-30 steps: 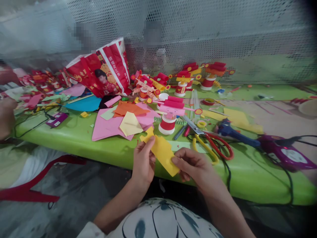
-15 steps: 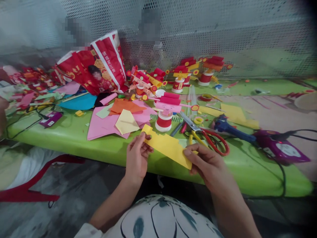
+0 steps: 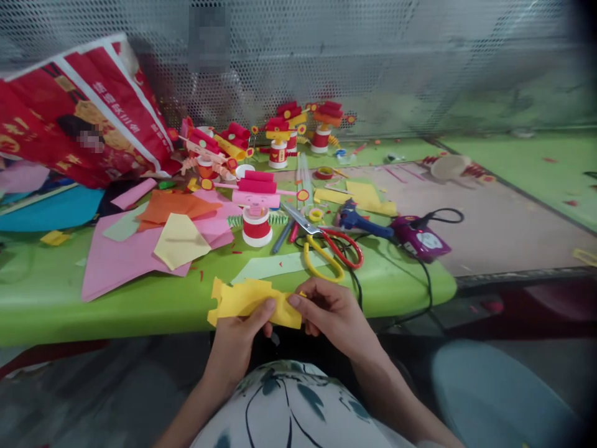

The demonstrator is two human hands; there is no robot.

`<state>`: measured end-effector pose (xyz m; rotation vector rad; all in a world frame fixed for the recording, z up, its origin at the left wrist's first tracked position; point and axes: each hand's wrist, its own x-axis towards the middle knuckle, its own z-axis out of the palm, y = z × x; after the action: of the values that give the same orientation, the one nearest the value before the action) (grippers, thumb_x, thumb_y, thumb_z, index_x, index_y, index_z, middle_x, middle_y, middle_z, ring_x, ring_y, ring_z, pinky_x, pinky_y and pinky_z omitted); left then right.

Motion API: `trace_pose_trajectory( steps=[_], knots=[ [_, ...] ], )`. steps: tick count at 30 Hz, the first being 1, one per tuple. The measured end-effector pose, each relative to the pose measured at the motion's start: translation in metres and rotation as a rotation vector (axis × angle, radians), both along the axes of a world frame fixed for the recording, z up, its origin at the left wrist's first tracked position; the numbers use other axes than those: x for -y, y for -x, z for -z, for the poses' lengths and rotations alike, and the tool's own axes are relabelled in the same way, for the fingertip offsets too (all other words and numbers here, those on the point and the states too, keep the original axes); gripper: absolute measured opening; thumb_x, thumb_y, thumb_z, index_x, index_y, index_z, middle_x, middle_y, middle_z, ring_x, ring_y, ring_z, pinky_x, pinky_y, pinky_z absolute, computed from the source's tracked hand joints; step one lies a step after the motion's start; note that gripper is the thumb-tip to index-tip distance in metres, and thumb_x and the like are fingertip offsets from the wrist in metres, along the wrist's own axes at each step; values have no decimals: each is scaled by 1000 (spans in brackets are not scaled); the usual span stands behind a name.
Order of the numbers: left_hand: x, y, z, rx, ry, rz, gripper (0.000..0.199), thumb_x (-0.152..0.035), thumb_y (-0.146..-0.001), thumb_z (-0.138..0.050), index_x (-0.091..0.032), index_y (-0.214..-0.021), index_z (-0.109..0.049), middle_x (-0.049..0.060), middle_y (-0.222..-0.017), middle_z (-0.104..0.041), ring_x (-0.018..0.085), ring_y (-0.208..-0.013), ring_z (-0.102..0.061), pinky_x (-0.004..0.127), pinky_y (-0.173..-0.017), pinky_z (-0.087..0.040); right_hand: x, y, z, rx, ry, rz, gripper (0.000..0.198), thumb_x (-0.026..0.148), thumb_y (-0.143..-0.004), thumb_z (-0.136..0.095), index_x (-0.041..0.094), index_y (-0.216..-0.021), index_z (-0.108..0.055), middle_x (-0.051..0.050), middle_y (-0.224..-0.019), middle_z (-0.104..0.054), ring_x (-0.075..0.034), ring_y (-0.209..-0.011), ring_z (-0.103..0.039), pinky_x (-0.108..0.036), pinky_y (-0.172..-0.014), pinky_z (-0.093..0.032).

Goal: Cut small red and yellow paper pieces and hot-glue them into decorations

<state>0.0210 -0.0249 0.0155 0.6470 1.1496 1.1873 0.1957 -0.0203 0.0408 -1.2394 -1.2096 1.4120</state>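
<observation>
Both my hands hold one piece of yellow paper (image 3: 247, 295) with notched, uneven edges, just over the front edge of the green table (image 3: 140, 317). My left hand (image 3: 240, 339) pinches its middle from below, thumb on top. My right hand (image 3: 333, 311) grips the right end between thumb and fingers, where the paper bends a little. Beyond the paper stands a small paper figure (image 3: 256, 224) with a pink head, a red-and-white cup body and green coiled arms. Scissors (image 3: 321, 239) with one red and one yellow handle lie open to its right.
Pink sheets (image 3: 125, 249), an orange piece (image 3: 177, 208) and a pale yellow piece (image 3: 181, 241) lie left. A blue glue gun (image 3: 361, 221) and purple box (image 3: 420, 239) with cords lie right. Several finished figures (image 3: 280, 146) and a red bag (image 3: 88, 118) stand behind.
My left hand has shifted from the paper's left end to its middle, closer to my right hand. The paper is now lower and nearer to me. The view has turned right.
</observation>
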Motion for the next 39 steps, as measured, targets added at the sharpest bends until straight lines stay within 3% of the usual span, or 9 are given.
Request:
trace_pose_trajectory(
  steps=[6, 11, 13, 16, 19, 25, 32, 36, 39],
  knots=[
    [1, -7, 5, -14, -39, -2, 31, -37, -72, -93, -14, -80, -73, 0, -75, -69, 5, -51, -51, 18, -47, -46, 5, -6, -3, 106, -59, 12, 32, 47, -92, -70, 20, -78, -60, 5, -59, -58, -8, -43, -52, -18, -40, -39],
    [-4, -10, -1, 22, -54, -115, 32, -37, -69, -93, -15, -86, -77, -1, -75, -69, 4, -45, -48, 18, -40, -42, -3, -29, 1, 719, -439, 302, 22, 38, -102, -58, 20, -93, -69, -2, -76, -71, -16, -61, -65, -27, -58, -52],
    [-5, -10, -1, 39, -47, -126, 31, -38, -69, -93, -15, -83, -77, -1, -73, -68, 4, -46, -48, 18, -41, -43, -12, -41, 2, 845, -486, 393, 19, 34, -100, -62, 19, -102, -72, -9, -94, -76, -23, -79, -69, -35, -72, -53],
    [-4, -10, 1, 45, -13, -116, 31, -39, -68, -94, -14, -77, -78, 1, -76, -70, 5, -50, -52, 18, -45, -47, -27, -54, 2, 1174, -528, 323, 19, 31, -96, -69, 18, -109, -75, -13, -114, -75, -33, -103, -66, -43, -87, -49],
    [-1, -9, 5, 25, 11, -83, 33, -42, -68, -93, -13, -73, -77, 4, -77, -72, 10, -58, -58, 20, -48, -48, -36, -57, 2, 1519, -525, 237, 16, 31, -98, -68, 21, -107, -76, -9, -116, -75, -32, -102, -65, -42, -84, -46],
    [2, -7, 5, -43, 43, -33, 40, -48, -64, -93, -13, -71, -75, 4, -60, -67, 16, -54, -60, 26, -49, -48, -44, -58, 4, 1606, -503, 248, 15, 32, -99, -67, 21, -102, -77, -10, -113, -75, -29, -96, -65, -40, -77, -40],
    [2, -10, 8, -18, 37, -1, 42, -52, -65, -93, -14, -74, -76, 4, -60, -67, 15, -54, -59, 26, -49, -48, -51, -59, 2, 1672, -526, 211, 24, 32, -100, -61, 18, -86, -73, -12, -100, -75, -30, -94, -64, -40, -76, -36],
    [3, -9, 9, 11, 60, 28, 43, -54, -71, -89, -13, -75, -77, 4, -63, -68, 11, -51, -56, 24, -50, -47, -54, -64, 5, 1670, -538, 196, 23, 30, -101, -57, 18, -84, -68, -12, -97, -72, -28, -90, -65, -38, -76, -37],
    [2, -8, 9, -8, 53, 6, 41, -51, -67, -92, -14, -72, -76, 3, -61, -67, 12, -52, -57, 24, -49, -47, -53, -71, 5, 1645, -551, 188, 21, 27, -101, -54, 18, -85, -64, -12, -100, -71, -26, -87, -68, -37, -76, -40]
  ],
)
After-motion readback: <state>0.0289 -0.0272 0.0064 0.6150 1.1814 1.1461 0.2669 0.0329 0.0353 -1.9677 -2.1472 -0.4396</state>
